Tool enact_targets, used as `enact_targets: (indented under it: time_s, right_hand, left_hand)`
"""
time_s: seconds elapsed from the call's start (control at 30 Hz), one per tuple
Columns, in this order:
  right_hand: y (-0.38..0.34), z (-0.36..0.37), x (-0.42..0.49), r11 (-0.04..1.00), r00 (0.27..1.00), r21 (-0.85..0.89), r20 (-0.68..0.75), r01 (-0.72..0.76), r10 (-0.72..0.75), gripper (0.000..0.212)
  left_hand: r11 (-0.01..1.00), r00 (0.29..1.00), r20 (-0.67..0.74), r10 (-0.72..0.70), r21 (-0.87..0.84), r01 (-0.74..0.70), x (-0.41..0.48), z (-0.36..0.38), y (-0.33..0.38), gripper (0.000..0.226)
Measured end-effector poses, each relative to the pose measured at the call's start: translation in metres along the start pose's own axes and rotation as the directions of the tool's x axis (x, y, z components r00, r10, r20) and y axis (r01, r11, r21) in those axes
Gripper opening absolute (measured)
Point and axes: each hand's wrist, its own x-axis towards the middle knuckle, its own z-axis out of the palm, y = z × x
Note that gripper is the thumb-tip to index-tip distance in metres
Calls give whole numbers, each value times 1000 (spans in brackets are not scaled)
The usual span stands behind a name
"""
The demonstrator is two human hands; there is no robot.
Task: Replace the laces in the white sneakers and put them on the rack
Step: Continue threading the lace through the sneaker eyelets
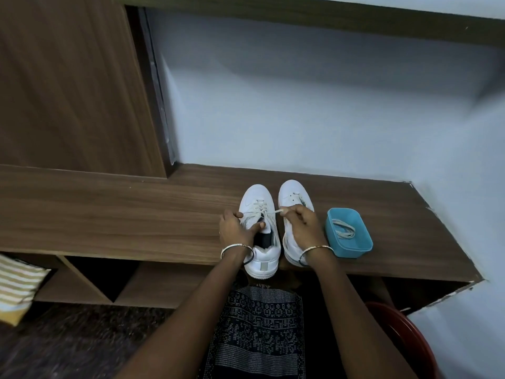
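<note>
Seen from the head camera, two white sneakers stand side by side on the wooden bench [123, 214], toes toward 12 o'clock. The left hand [235, 228] grips the left sneaker [258, 196] by its tongue. The right hand [303, 222] pinches a lace end [276, 212] drawn taut from that shoe, and it hides the middle of the right sneaker [293, 194]. Just beside the pair at 3 o'clock, a blue tub [352, 251] holds loose laces [343, 228]. A striped cloth [16, 285] lies at 8 o'clock.
</note>
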Motion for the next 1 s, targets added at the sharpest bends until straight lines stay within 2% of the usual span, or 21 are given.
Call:
enact_targets:
  time_s: [0.03, 0.07, 0.1, 0.13, 0.2, 0.27, 0.37, 0.43, 0.5, 0.57, 0.63, 0.73, 0.8, 0.87, 1.0]
  right_hand:
    - [-4, -5, -3, 978, 998, 201, -2, -55, 57, 19]
    - [-6, -10, -4, 894, 993, 433, 17, -114, 118, 22]
    - [-8, -16, -5, 763, 985, 625, 59, -165, 165, 25]
    - [-8, -21, -5, 642, 977, 741, 91, -195, 191, 26]
    - [-5, -32, -3, 522, 965, 828, 82, -206, 249, 31]
    - [1, -43, 1, 564, 953, 804, 12, -189, 302, 35]
    - [8, -58, 5, 783, 950, 588, -78, -201, 303, 34]
    - [10, -61, 6, 937, 969, 300, -106, -181, 222, 29]
    - [6, -54, 5, 993, 993, -74, -79, -89, 83, 16]
    - [4, -39, 7, 946, 999, -324, -31, 22, -34, 5]
    - [4, -22, 12, 882, 990, -451, 36, 137, -136, 8]
    - [2, 4, 21, 725, 958, -628, 151, 284, -244, 20]
    - [-1, 20, 26, 632, 964, -729, 189, 264, -184, 26]
    - [-1, 31, 31, 588, 979, -783, 171, 202, -108, 24]
    - [7, 33, 35, 663, 991, -736, 99, 137, -94, 22]
  left_hand:
    - [1000, 1000, -4, -3, -12, 3, 0, 1, 0, 66]
    - [1000, 1000, -9, -9, -21, 9, -1, 1, -1, 66]
    - [1000, 1000, -16, -14, -28, 13, -1, 2, -2, 65]
    - [999, 1000, -18, -21, -31, 21, -2, 2, -2, 65]
    - [999, 999, -21, -32, -45, 31, -3, 3, -1, 63]
    - [997, 999, -19, -39, -66, 38, -4, 4, -1, 61]
    - [996, 999, -24, -40, -78, 38, -5, 6, -1, 59]
    - [997, 999, -39, -32, -78, 29, -7, 8, -1, 57]
    - [998, 999, -51, -15, -68, 11, -8, 8, 0, 54]
    - [999, 998, -58, 3, -41, -5, -7, 9, 1, 53]
    - [1000, 998, -58, 13, -28, -15, -6, 9, 2, 52]
    - [999, 998, -53, 20, -33, -22, -6, 9, 3, 47]
    - [999, 998, -61, 17, -46, -20, -5, 10, 2, 43]
    - [999, 998, -68, 7, -44, -10, -3, 9, 1, 34]
    - [1000, 999, -38, 2, -5, -3, 4, 6, -2, 27]
